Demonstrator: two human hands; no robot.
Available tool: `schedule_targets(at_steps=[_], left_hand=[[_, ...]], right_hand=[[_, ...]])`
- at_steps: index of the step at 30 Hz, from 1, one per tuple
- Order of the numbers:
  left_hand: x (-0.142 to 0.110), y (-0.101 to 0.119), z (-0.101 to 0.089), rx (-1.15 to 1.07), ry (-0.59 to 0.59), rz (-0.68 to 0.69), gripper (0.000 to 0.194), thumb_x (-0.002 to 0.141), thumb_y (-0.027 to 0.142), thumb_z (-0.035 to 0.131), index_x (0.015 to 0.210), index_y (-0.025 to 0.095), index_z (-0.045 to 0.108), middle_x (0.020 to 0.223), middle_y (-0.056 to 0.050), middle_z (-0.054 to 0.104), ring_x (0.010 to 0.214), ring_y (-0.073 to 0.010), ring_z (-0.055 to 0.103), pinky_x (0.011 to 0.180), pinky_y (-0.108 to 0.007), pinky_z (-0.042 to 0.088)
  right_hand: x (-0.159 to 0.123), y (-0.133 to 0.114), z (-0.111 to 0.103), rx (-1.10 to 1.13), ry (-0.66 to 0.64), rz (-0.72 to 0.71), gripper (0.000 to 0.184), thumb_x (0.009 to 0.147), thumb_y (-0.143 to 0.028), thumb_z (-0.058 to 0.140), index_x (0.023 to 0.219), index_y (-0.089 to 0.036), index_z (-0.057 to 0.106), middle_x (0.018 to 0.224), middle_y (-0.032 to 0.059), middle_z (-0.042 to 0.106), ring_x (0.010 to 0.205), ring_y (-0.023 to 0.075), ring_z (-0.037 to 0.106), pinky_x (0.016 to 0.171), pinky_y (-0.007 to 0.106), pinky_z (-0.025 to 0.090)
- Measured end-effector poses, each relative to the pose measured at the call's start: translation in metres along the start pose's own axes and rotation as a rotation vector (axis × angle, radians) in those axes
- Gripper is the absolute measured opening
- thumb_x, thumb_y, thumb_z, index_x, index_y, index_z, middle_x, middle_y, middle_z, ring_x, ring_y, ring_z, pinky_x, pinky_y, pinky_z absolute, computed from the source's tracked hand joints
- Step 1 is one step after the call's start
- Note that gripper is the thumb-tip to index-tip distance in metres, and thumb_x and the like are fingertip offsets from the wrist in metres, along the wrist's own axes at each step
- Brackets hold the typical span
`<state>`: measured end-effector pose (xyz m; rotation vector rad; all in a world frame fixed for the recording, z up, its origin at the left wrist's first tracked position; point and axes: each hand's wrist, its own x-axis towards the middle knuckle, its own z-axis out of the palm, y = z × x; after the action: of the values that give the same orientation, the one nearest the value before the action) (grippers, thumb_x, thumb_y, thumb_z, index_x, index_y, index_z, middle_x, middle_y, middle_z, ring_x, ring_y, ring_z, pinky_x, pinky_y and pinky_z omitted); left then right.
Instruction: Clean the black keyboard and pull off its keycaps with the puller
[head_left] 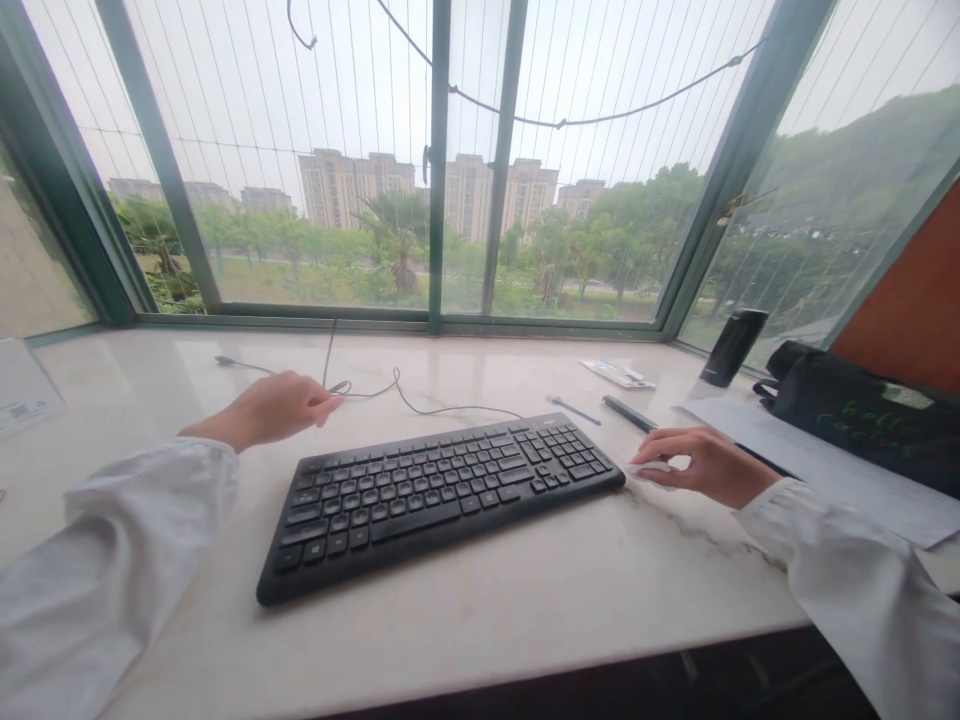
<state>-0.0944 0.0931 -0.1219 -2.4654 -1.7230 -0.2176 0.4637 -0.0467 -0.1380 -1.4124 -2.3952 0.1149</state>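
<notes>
Clock directions are running from the middle of the keyboard, with 12 pointing to the window. The black keyboard is lying keys-up on the pale tabletop, slanting so that its left end is sitting nearer the person than its right. Its corners are curving softly, and a plain rim is running along the near side. The letter keys are showing dished tops with a pale sheen, a Windows mark is showing in the nearest row, and the number pad is filling the right end.

At 3 o'clock, the right hand is pinching a small white piece between thumb and fingers, just beside the keyboard's right end. At 10 o'clock, the left hand is hovering beyond the keyboard's left part with its fingers curling together near a thin cable; whether they are gripping it cannot be told. The cable is leading from the keyboard's far edge and looping loosely toward 11.

Between 1 and 2 o'clock, a blue stick is lying near the keyboard, and a black pen-like stick is lying to its right. White paper is spreading toward 2, with a dark pouch resting on it. Farther off, a flat packet is lying near 1, and a black cylinder is leaning at 2, before the window.
</notes>
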Motion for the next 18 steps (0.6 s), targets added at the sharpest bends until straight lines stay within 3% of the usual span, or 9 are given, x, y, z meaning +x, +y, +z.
schedule_targets(at_steps=[4,10,18], left_hand=[[0.000,0.000,0.001,0.004,0.002,0.002,0.058,0.091,0.059,0.037,0.056,0.024,0.068,0.053,-0.003,0.063,0.052,-0.0190,0.057,0.055,-0.029,0.033],[0.001,-0.001,0.002,-0.006,-0.003,0.002,0.060,0.091,0.061,0.037,0.056,0.024,0.068,0.054,-0.004,0.064,0.052,-0.0196,0.058,0.054,-0.029,0.033],[0.000,-0.001,0.003,-0.010,0.000,0.007,0.058,0.091,0.059,0.037,0.056,0.024,0.068,0.056,-0.005,0.065,0.055,-0.0199,0.059,0.055,-0.028,0.033]], right_hand=[[0.014,-0.040,0.005,0.016,0.095,-0.006,0.028,0.091,-0.042,0.060,0.094,-0.020,0.076,0.094,0.0081,0.073,0.081,0.0183,0.069,0.076,0.029,0.053],[0.058,-0.101,0.029,-0.028,0.009,-0.156,0.019,0.094,-0.028,0.058,0.099,-0.019,0.073,0.097,0.0071,0.070,0.081,0.0165,0.068,0.078,0.029,0.052],[0.085,-0.116,0.039,-0.266,-0.194,-0.195,0.018,0.089,-0.006,0.057,0.082,-0.014,0.072,0.088,0.0085,0.067,0.084,0.0184,0.065,0.079,0.029,0.049]])
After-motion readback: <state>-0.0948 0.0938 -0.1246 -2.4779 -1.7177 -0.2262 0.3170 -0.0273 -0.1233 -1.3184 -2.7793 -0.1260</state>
